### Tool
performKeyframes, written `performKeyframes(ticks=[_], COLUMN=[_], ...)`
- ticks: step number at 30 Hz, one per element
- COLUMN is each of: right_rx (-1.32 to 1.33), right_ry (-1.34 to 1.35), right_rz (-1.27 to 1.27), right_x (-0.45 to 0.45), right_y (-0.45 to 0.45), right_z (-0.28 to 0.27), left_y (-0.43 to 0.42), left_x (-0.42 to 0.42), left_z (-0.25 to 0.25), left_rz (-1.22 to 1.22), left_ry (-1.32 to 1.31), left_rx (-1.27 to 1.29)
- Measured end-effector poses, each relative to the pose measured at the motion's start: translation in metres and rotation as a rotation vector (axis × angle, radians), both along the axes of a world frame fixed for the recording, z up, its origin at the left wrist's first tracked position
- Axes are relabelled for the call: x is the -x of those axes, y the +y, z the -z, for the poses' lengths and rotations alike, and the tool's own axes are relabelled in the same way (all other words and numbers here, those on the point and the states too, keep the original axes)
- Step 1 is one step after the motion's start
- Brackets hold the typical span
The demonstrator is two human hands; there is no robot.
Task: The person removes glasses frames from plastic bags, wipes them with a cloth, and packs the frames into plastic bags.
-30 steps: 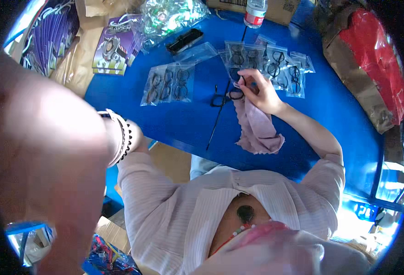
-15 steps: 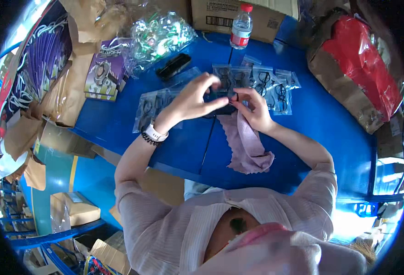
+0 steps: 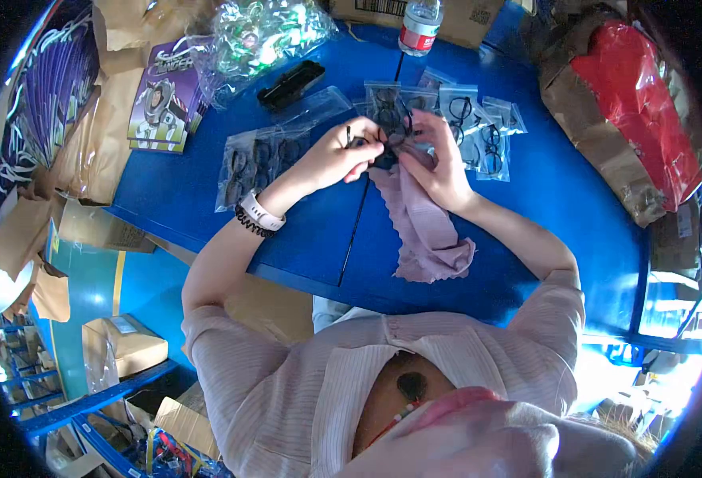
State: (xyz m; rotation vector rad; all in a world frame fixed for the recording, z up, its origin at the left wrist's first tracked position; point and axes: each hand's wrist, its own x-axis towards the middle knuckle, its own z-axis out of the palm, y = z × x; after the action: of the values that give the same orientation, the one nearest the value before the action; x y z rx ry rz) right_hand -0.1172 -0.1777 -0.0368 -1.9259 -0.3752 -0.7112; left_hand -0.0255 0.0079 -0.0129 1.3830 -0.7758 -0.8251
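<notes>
I see the left hand (image 3: 343, 153) pinching a pair of dark-framed glasses (image 3: 356, 143), which sit up between both hands, just this side of the clear packets (image 3: 490, 147). The right hand (image 3: 444, 174) has its grip closed on the upper end of a pink cloth (image 3: 424, 223); whether it also clasps the frame, I can't tell. The cloth's lower end lies loose on the blue counter (image 3: 311, 259). Uneven pressure from the two grips could bend a thin temple, a slack pinch might drop the glasses, and a bare fingertip could smudge a lens.
</notes>
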Motion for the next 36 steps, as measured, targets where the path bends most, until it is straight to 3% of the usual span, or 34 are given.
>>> performKeyframes(ticks=[3, 7, 8, 12, 18, 22, 27, 36], right_rx=[0.001, 0.843, 0.844, 0.741, 0.585, 0.621, 0.824, 0.828], right_ry=[0.059, -0.102, -0.1, 0.317, 0.314, -0.168, -0.222, -0.218], right_rz=[0.006, 0.298, 0.298, 0.172, -0.087, 0.132, 0.203, 0.181], right_x=[0.003, 0.01, 0.011, 0.011, 0.005, 0.019, -0.004, -0.002], right_y=[0.004, 0.005, 0.004, 0.0, -0.009, 0.016, 0.004, 0.012], right_z=[0.001, -0.016, -0.017, -0.02, -0.045, -0.07, -0.036, -0.021], left_y=[0.001, 0.0, -0.001, -0.002, -0.003, -0.005, -0.008, -0.011], left_x=[0.002, 0.003, 0.003, 0.002, 0.005, 0.016, 0.024, 0.028], left_z=[0.001, 0.01, 0.012, 0.02, 0.021, 0.011, 0.006, 0.012], left_rz=[-0.067, -0.333, -0.333, -0.325, -0.315, -0.221, -0.231, -0.269], left_ry=[0.068, -0.389, -0.388, -0.503, -0.52, -0.226, -0.115, -0.072], left_rx=[0.061, -0.031, -0.031, -0.066, -0.107, -0.087, -0.049, -0.044])
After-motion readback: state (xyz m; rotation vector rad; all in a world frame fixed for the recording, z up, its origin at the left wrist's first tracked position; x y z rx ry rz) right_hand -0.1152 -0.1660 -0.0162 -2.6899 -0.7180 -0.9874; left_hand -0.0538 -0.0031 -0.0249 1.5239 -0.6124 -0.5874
